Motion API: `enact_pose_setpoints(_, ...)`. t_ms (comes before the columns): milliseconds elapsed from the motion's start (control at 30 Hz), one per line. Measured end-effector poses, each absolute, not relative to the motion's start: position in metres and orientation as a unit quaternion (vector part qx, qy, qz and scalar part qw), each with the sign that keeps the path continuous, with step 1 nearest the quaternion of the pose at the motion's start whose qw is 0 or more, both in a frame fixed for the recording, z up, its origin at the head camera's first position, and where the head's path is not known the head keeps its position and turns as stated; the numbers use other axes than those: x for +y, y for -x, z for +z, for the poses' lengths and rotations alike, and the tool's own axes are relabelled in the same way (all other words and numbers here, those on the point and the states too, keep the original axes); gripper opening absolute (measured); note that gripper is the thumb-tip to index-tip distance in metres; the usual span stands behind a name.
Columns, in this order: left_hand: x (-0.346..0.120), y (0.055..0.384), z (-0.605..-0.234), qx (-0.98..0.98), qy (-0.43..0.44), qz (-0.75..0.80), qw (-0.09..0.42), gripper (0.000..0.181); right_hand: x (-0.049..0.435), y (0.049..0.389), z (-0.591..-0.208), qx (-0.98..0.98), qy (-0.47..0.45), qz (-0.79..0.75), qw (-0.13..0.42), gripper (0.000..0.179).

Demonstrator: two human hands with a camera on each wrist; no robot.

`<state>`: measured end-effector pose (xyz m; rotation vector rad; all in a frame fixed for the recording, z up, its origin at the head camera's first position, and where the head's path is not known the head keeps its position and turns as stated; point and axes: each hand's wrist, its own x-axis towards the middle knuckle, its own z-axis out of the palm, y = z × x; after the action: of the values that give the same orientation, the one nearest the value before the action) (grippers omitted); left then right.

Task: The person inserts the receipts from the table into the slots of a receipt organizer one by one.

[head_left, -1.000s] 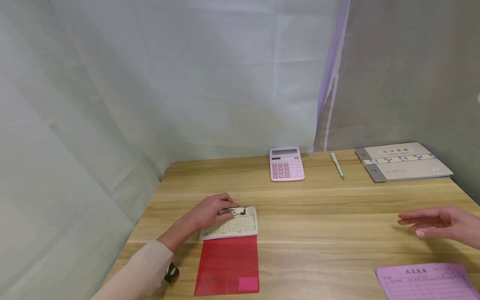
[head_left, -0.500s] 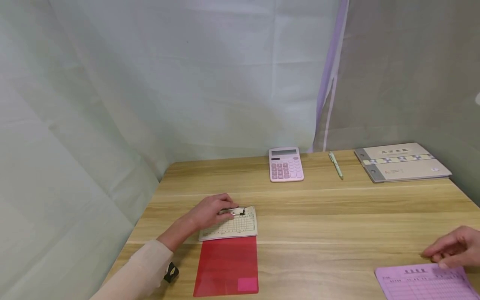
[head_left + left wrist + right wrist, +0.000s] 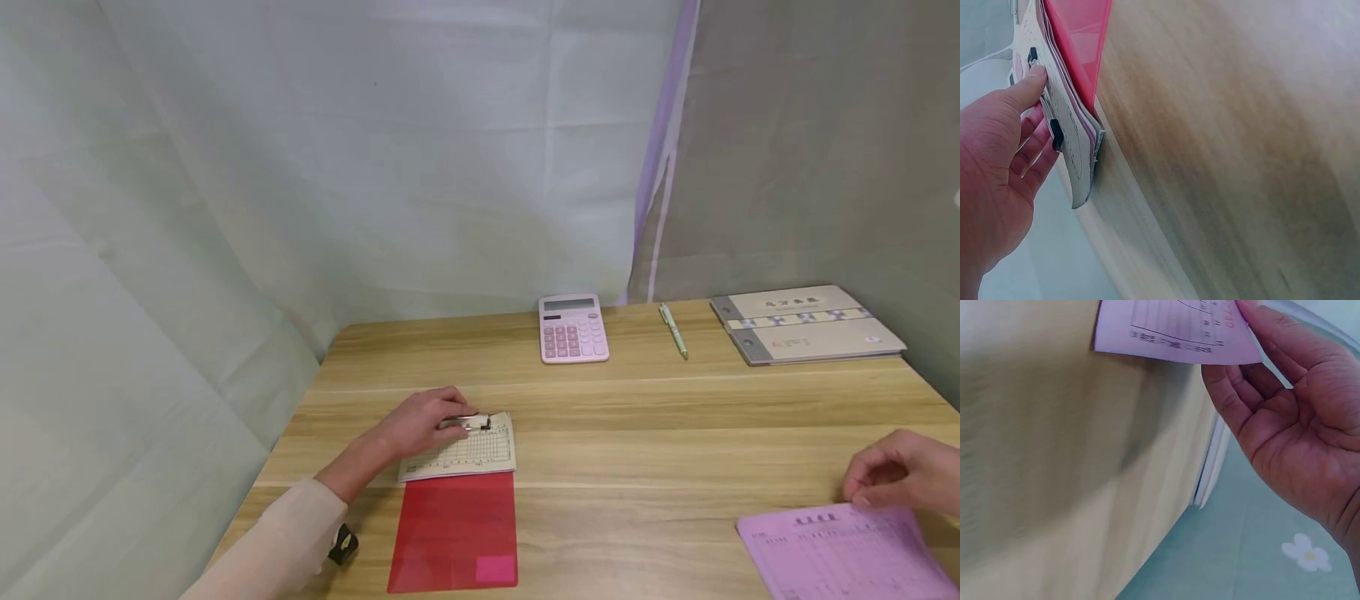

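A translucent red clipboard [image 3: 453, 525] lies on the table at the left of the head view, with a small pad of printed cream forms [image 3: 465, 450] across its upper part. My left hand [image 3: 422, 423] pinches the clipboard's metal clip [image 3: 1055, 131], its thumb over the near side and fingers behind. The forms' stacked edges curl slightly in the left wrist view. At the lower right, my right hand [image 3: 907, 473] pinches the top edge of a pink printed form [image 3: 840, 546] between thumb and fingers. In the right wrist view the form [image 3: 1172, 328] casts a shadow on the tabletop.
A pink calculator [image 3: 573, 328], a green pen [image 3: 673, 331] and a beige-and-grey bound folder [image 3: 810, 325] lie along the table's back. A small black object [image 3: 343, 546] sits beside the left sleeve. Pale curtains hang behind and left of the wooden table [image 3: 637, 433].
My right hand has come down to the pink form and taken its top edge; the form has shifted slightly left and away from me. My left hand stays at the clip.
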<state>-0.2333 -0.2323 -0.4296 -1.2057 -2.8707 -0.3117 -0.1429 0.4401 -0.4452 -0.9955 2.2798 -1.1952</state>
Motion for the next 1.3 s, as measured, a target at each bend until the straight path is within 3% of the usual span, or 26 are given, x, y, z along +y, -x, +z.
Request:
enact_pose_setpoints(167, -0.232, 0.233, -0.428, -0.919, 0.381, -0.097, 0.003, 0.035, 0.417, 0.159, -0.417, 0.827, 0.329, -0.402, 0.213, 0.020)
enact_pose_setpoints(433, -0.231, 0.233, -0.430, -0.918, 0.385, -0.093, 0.009, 0.036, 0.360, 0.185, -0.389, 0.851, 0.301, -0.395, 0.170, 0.013)
enact_pose_setpoints(600, -0.231, 0.232, -0.430, -0.922, 0.377, -0.092, 0.006, 0.036, 0.318, 0.199, -0.379, 0.855, 0.279, -0.403, 0.171, 0.007)
enact_pose_setpoints(1000, -0.230, 0.230, -0.426, -0.919, 0.382, -0.097, 0.006, 0.036, 0.227, 0.214, -0.397, 0.854, 0.250, -0.428, 0.156, 0.004)
enact_pose_setpoints(1300, -0.231, 0.229, -0.427, -0.920, 0.379, -0.098, 0.008, 0.036, 0.206, 0.216, -0.415, 0.885, 0.256, -0.379, 0.086, 0.005)
